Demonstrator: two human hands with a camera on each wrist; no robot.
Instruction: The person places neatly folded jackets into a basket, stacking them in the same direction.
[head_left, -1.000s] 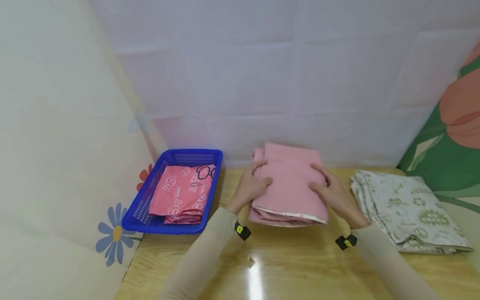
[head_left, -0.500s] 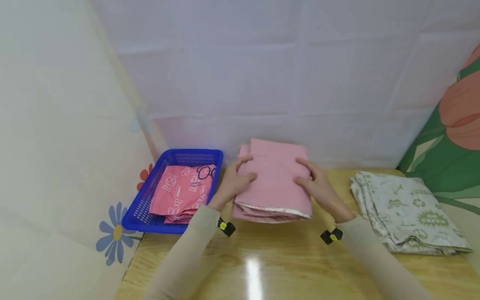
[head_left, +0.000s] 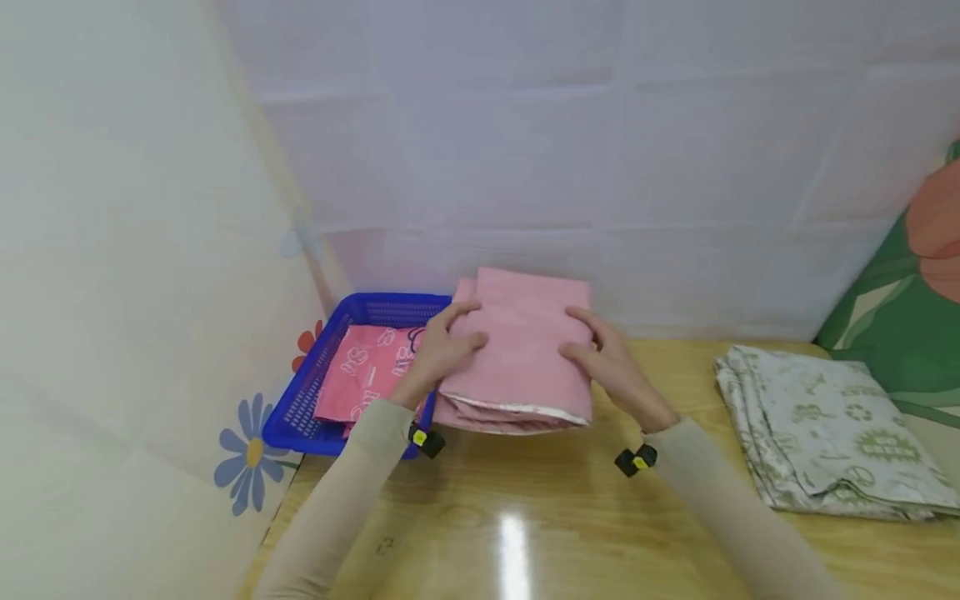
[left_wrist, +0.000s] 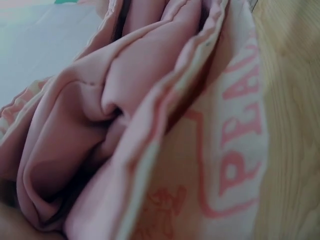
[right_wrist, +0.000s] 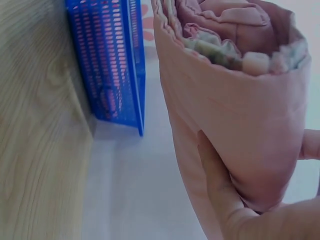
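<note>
A thick folded pink cloth [head_left: 525,350] with a white trimmed edge is held between my two hands, raised above the table. My left hand [head_left: 441,354] grips its left side, thumb on top. On the opposite side my right hand [head_left: 613,367] grips it, with fingers at the edge and thumb on the upper face. The left wrist view shows the folds of the pink cloth [left_wrist: 145,65] and a pale underside with pink lettering. In the right wrist view, a patterned lining shows inside the roll-like folds.
A blue plastic basket [head_left: 283,433] stands at the left, partly behind my left hand, with a pink printed cloth [head_left: 360,371] inside. A folded white-and-green printed cloth [head_left: 832,433] lies at the right on the wooden table [head_left: 570,517]. A pale wall sheet hangs behind.
Both hands have carried the folded pink cloth leftward, so it now overlaps the basket's right edge in the head view. The head view has also shifted slightly.
</note>
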